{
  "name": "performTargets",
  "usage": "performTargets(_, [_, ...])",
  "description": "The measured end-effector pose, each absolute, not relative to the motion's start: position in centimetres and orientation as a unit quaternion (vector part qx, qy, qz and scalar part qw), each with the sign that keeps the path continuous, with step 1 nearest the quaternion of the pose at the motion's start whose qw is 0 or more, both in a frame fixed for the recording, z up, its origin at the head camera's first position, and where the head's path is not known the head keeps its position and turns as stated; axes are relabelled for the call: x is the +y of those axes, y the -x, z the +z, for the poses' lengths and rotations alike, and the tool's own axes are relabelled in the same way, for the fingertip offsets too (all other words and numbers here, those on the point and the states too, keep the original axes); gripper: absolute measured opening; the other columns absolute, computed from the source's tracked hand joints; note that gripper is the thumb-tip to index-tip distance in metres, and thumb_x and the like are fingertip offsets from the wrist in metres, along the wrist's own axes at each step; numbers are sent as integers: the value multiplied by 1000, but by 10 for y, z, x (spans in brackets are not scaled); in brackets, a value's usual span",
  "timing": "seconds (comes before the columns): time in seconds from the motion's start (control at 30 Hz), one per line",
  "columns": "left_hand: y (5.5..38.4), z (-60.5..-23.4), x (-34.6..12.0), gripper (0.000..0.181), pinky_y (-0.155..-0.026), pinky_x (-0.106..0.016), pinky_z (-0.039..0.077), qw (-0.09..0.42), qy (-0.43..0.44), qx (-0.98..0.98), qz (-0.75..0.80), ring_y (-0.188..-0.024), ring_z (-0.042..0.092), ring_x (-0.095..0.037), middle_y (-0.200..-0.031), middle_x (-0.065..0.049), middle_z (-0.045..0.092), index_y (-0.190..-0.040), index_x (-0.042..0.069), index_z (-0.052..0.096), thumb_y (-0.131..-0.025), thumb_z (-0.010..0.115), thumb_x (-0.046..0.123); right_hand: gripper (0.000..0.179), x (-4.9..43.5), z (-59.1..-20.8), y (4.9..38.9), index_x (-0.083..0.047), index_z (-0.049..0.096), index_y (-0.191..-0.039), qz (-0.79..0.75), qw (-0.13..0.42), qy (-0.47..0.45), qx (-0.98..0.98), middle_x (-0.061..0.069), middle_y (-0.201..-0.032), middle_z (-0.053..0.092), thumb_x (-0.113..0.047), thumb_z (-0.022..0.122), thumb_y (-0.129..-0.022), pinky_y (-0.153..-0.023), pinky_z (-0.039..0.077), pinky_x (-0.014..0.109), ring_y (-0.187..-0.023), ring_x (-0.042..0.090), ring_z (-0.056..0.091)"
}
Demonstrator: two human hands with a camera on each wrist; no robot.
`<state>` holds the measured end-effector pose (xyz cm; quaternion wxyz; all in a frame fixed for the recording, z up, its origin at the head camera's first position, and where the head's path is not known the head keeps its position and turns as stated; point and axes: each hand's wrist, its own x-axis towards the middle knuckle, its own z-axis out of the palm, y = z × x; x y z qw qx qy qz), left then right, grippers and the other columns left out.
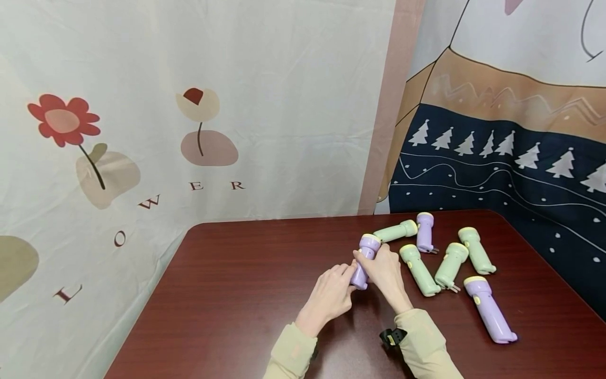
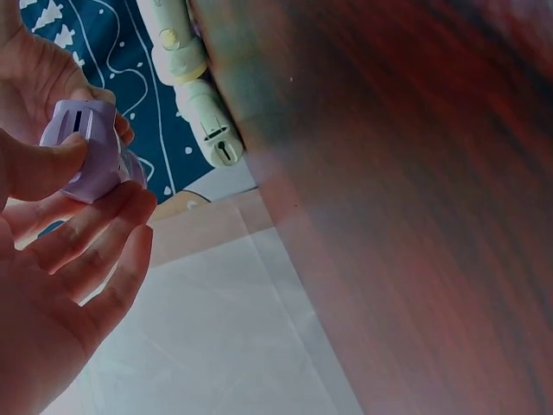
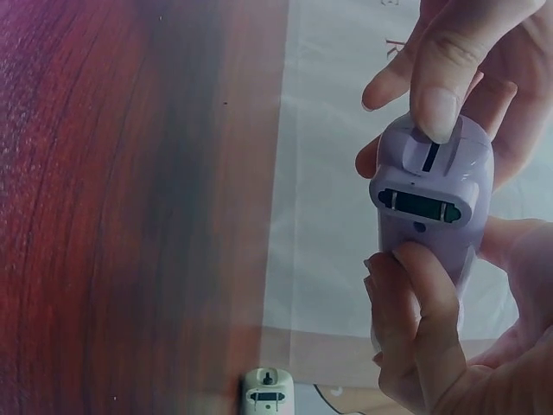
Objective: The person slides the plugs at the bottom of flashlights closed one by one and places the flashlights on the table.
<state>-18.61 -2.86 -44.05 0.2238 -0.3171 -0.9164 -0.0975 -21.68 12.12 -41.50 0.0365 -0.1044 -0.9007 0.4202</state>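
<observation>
Both hands grip one purple torch (image 1: 363, 261) just above the table (image 1: 246, 284). Left hand (image 1: 331, 295) pinches its base end; right hand (image 1: 385, 271) curls round the body. Six other torches (image 1: 450, 265) lie just right of it.

Between your left hand (image 1: 331, 295) and right hand (image 1: 385, 271), a flashlight (image 1: 364, 260) sits above the table (image 1: 236, 295). Six more flashlights (image 1: 450, 263) lie on the table to your right, one nearest you (image 1: 490, 309).
</observation>
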Motion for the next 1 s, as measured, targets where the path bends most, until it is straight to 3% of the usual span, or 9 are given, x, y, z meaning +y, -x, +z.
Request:
performTargets(0.17, [185,-439,-30,47,-77,-26,51,216,321,-917,-96,-89,61,-15,-100,0,64,-127,5,56,-84,67,18,68,121,-416,216,13,47,-112,417,33,111,-901,29,-95,59,-46,66,-81,-50,53,29,-71,30,66])
performTargets(0.4, [185,-438,-31,47,-77,-26,51,214,323,-917,-90,-90,62,-15,-101,0,64,-128,5,56,-84,66,20,69,120,-415,216,14,46,-113,418,30,108,-901,31,-96,59,-45,66,-82,-50,54,29,-70,30,67])
performTargets(0.67, [185,-440,-33,45,-74,-27,50,217,324,-917,-86,-87,62,-15,-99,1,64,-125,8,56,-84,67,22,73,119,-418,218,14,45,-116,400,30,108,-910,31,-99,60,-47,66,-82,-59,56,34,-82,36,67])
performTargets(1.0, [187,-441,-35,45,-76,-29,52,206,314,-922,-94,-88,63,-17,-101,-1,65,-122,8,57,-82,68,24,75,117,-419,218,14,45,-118,399,36,102,-911,31,-100,62,-48,66,-81,-63,56,37,-84,37,66])
